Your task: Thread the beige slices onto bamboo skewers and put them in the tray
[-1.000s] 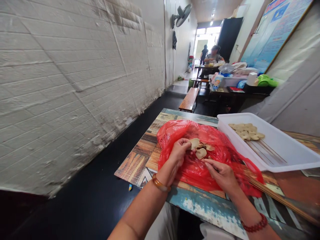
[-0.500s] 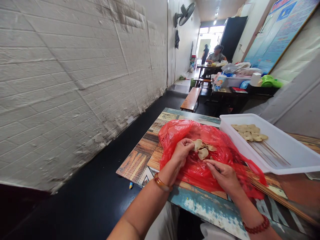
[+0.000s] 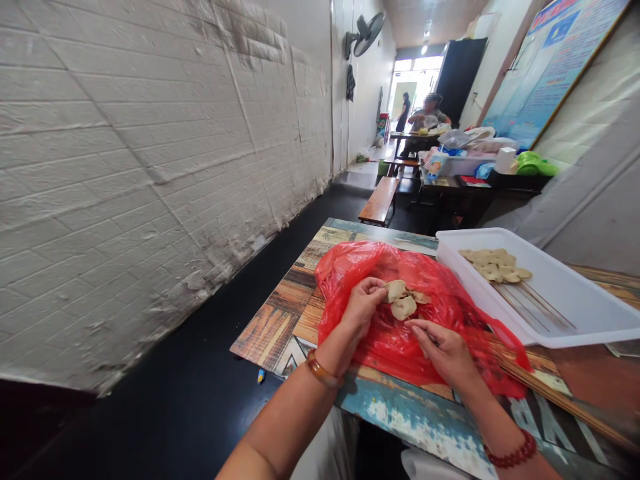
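Observation:
My left hand point(image 3: 367, 300) is closed in a pinch on the edge of a pale, thin, round food slice point(image 3: 396, 290). Just below it, another beige slice point(image 3: 403, 308) sits at the fingertips of my right hand point(image 3: 443, 343). The right fingers are pinched together on what looks like a thin skewer, mostly hidden by the hand, its tip end at that slice. Both hands are over an opened red plastic bag point(image 3: 350, 267), where more slices point(image 3: 421, 298) lie behind the held ones.
On the right, a white plastic tray point(image 3: 595, 313) holds skewered slices point(image 3: 495, 265) with their sticks toward me. A bundle of bamboo skewers point(image 3: 560, 393) lies on the wood-patterned table point(image 3: 280, 317). Beyond are a bench point(image 3: 380, 199), a loaded table and a seated person point(image 3: 431, 117).
The slice at my right fingertips has turned slightly flatter toward me. Both hands keep nearly the same place, and the whole view has shifted a little.

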Available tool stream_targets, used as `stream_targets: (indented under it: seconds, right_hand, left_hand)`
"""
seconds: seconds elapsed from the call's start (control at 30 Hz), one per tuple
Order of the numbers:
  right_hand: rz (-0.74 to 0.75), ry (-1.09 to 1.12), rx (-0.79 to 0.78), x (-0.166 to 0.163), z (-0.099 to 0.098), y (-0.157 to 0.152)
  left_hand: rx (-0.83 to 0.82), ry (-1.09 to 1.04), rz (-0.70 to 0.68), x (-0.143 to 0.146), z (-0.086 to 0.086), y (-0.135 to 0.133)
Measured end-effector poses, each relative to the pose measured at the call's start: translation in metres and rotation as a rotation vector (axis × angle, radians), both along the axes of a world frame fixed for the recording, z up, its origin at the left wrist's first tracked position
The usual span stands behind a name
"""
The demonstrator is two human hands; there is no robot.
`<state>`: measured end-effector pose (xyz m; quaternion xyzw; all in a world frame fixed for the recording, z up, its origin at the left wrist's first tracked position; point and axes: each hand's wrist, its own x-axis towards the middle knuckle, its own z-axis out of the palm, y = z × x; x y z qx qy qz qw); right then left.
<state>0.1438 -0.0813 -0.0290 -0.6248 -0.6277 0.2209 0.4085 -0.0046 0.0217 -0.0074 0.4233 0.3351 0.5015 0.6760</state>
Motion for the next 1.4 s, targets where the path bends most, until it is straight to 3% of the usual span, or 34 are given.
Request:
stream_targets:
  seconds: [0.5, 0.7, 0.9, 1.03, 1.27, 1.4]
  right_hand:
    - [0.011, -0.014, -0.018, -0.001, 0.0034, 0.0002]
    - [0.01, 0.137, -0.072, -0.0023, 0.0054, 0.0001]
    - [0.016, 0.281, -0.111, -0.0027, 0.0041, 0.0003]
    - [0.029, 0.311, -0.107, -0.0015, 0.0019, 0.0009]
    - [0.023, 0.181, -0.066, -0.0027, 0.0055, -0.0003]
    - [-0.017, 0.068, 0.0, -0.0046, 0.0077, -0.0003]
  left_hand:
    - [0.063, 0.054, -0.024, 0.0005, -0.0029, 0.0004]
    - [0.03, 0.006, -0.056, -0.0015, -0.0037, 0.001]
    - [-0.081, -0.056, -0.227, -0.0023, 0.0005, -0.0021]
    - [-0.085, -0.051, -0.238, -0.004, -0.0022, -0.002]
    - [-0.049, -0.038, -0.175, -0.0021, -0.0016, -0.0028]
    - [-0.109, -0.068, -0.215, -0.0017, 0.0019, -0.0028]
